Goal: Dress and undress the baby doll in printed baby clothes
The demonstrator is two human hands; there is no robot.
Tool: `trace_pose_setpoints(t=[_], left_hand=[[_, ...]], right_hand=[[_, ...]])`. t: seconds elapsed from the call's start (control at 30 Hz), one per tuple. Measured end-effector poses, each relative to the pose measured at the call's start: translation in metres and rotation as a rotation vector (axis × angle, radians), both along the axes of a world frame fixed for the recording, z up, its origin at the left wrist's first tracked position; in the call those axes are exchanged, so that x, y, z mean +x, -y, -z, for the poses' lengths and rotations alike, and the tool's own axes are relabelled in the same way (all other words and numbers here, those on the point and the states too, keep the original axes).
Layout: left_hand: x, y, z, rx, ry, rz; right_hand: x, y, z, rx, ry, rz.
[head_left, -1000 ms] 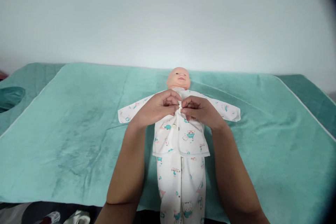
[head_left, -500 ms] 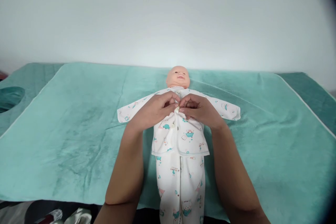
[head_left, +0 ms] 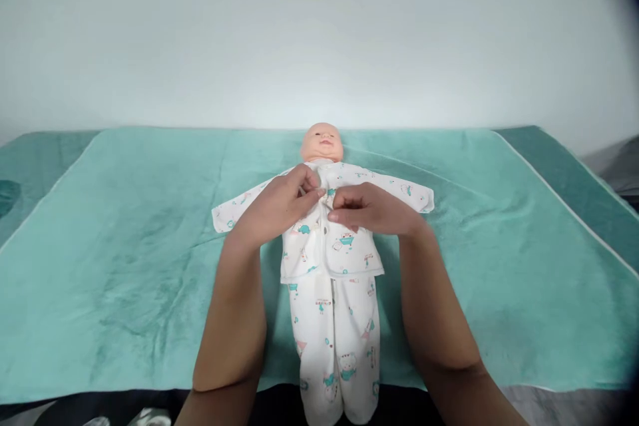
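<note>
A bald baby doll (head_left: pixel 322 142) lies on its back, dressed in a white long-sleeved baby shirt (head_left: pixel 349 256) printed with small teal and pink figures. Its matching trousers (head_left: pixel 333 339) stretch toward me. At the chest, my left hand (head_left: pixel 287 206) has thumb and forefinger closed at the shirt's front opening. Just across the opening is my right hand (head_left: pixel 374 208), fingers bent over the cloth, thumb and forefinger tips a little apart. Below my hands a small dark snap shows on the shirt front. The hands hide part of the chest and the doll's upper arms.
A teal plush blanket (head_left: pixel 150 266) with pale edging lies under the doll, over a darker teal cover (head_left: pixel 554 173). A plain pale wall (head_left: pixel 319 33) rises behind. Partly cut-off pale items (head_left: pixel 152 417) lie at the bottom left, below the blanket's front edge.
My two hands have come apart from where their fingertips met at the chest; the right sits slightly lower on the front opening. The whole view has shifted, moving the doll a little left.
</note>
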State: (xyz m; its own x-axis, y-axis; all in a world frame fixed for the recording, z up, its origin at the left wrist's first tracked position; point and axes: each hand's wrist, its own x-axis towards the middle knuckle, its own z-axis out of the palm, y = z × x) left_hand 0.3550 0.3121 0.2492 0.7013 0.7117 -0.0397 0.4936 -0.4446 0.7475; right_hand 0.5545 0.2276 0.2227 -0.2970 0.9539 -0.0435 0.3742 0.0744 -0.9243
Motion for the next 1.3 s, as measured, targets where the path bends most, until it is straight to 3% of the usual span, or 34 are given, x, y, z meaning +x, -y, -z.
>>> trace_pose_setpoints(t=[0.13, 0.27, 0.33, 0.4, 0.53, 0.63, 0.87, 1.03, 1.3], left_hand=[[-0.009, 0.02, 0.003, -0.046, -0.005, 0.02], [-0.023, 0.031, 0.018, -0.193, 0.069, 0.087], [-0.027, 0.028, 0.024, -0.277, 0.109, 0.167], [-0.027, 0.022, 0.025, -0.31, 0.092, 0.234], [-0.019, 0.011, 0.014, -0.289, -0.007, 0.277], [-0.015, 0.005, 0.008, -0.392, 0.054, 0.314], [-0.022, -0.002, 0.033, -0.641, 0.231, 0.331], [-0.025, 0.007, 0.047, -0.637, 0.359, 0.236], [-0.024, 0.014, 0.058, -0.617, 0.499, 0.188]], right_hand=[[-0.026, 0.021, -0.014, 0.069, 0.456, 0.092], [-0.045, 0.03, -0.011, 0.149, 0.646, 0.183], [-0.039, 0.029, -0.004, 0.137, 0.581, 0.161], [-0.025, 0.026, 0.004, 0.026, 0.371, 0.088], [0.0, 0.02, 0.02, -0.176, -0.107, -0.031], [0.002, 0.017, 0.026, -0.195, -0.258, -0.033], [-0.01, 0.018, 0.018, -0.231, -0.21, -0.057], [-0.014, 0.017, 0.02, -0.24, -0.172, 0.016], [-0.016, 0.015, 0.032, -0.158, -0.334, 0.077]])
